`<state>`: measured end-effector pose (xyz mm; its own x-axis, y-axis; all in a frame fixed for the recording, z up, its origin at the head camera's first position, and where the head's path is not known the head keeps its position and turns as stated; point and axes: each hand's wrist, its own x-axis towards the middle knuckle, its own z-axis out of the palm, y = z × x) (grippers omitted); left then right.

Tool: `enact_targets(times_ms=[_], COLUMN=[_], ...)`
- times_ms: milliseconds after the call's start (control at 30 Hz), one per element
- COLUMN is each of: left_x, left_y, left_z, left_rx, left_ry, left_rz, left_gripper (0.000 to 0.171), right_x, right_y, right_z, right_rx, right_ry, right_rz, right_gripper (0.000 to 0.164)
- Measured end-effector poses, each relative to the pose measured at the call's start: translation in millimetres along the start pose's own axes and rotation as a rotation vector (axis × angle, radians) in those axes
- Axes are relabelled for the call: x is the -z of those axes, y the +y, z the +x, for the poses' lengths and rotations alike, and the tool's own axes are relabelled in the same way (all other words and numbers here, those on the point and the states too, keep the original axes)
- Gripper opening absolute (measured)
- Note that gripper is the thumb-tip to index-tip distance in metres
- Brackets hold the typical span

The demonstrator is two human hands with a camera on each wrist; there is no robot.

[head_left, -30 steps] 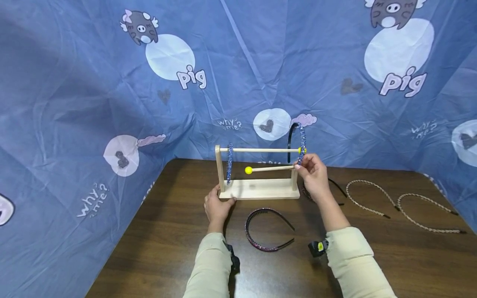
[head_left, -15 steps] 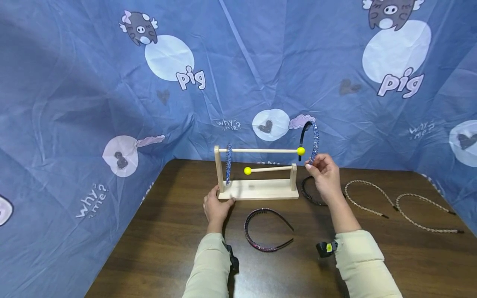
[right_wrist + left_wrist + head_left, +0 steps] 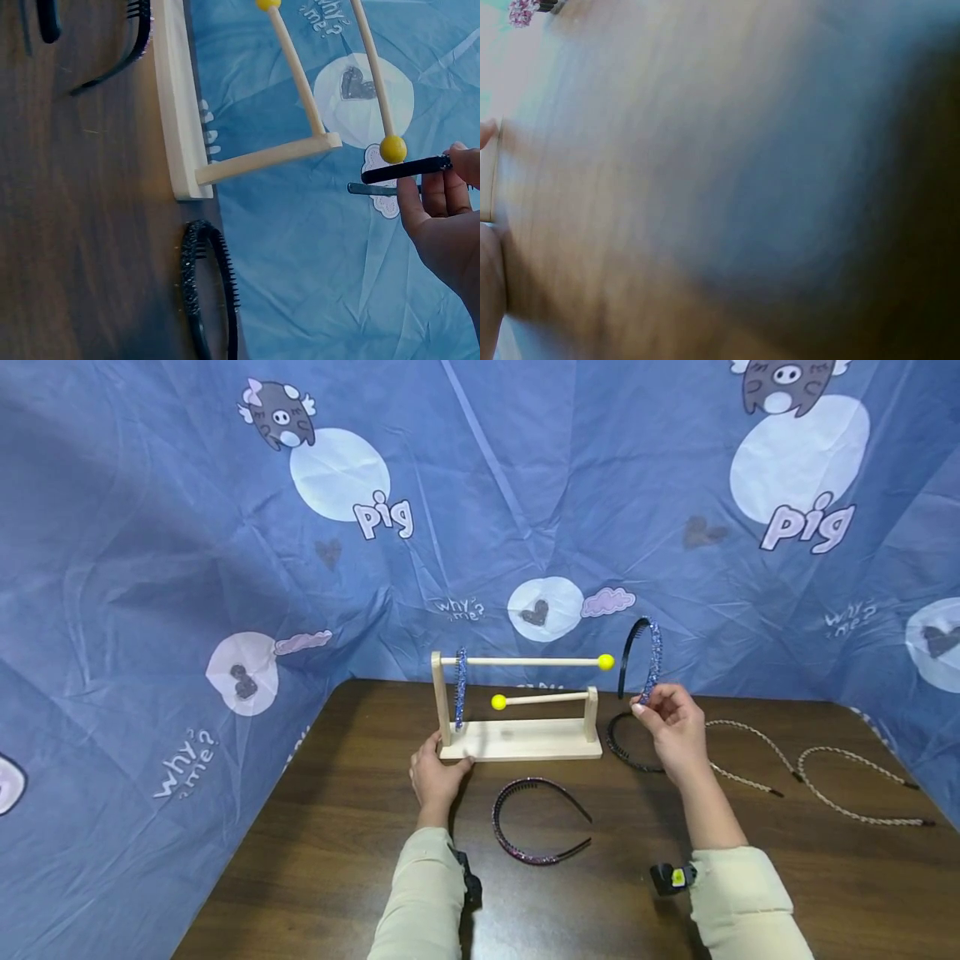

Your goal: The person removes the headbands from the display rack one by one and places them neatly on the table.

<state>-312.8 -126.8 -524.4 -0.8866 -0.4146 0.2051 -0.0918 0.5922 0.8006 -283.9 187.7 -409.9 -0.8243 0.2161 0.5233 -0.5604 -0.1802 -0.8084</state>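
Observation:
My right hand pinches one end of a blue glittery headband, held upright in the air right of a wooden two-bar rack. The right wrist view shows the headband's black ends near the yellow ball tip of the upper bar, apart from it in the head view. Another blue headband hangs at the left end of that bar. My left hand holds the left corner of the rack's base, thumb along its front edge. The left wrist view is mostly blurred, with only bits of the hand showing.
On the brown table a dark pink glittery headband lies before the rack. A black headband lies right of the rack, partly behind my right hand. Two braided beige headbands lie farther right. A blue printed cloth hangs behind.
My right hand has moved the blue headband to the right, away from the upper bar's yellow ball tip, and slightly down. The left hand and the rack have stayed put.

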Motion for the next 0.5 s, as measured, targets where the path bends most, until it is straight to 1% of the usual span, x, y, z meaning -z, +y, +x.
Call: enact_targets(times_ms=[233, 500], left_x=[1.7, 3.7], left_y=[0.8, 2.6], left_z=[1.2, -0.7], left_rx=[-0.003, 0.002], left_ry=[0.003, -0.008], left_rz=[-0.002, -0.006], left_gripper=[0.075, 0.074], right_x=[1, 3], right_y=[-2, -6], right_z=[-15, -33], right_rx=[-0.025, -0.067], right_ry=[0.049, 0.079], right_rz=[0.067, 0.066], right_gripper=[0.019, 0.022])
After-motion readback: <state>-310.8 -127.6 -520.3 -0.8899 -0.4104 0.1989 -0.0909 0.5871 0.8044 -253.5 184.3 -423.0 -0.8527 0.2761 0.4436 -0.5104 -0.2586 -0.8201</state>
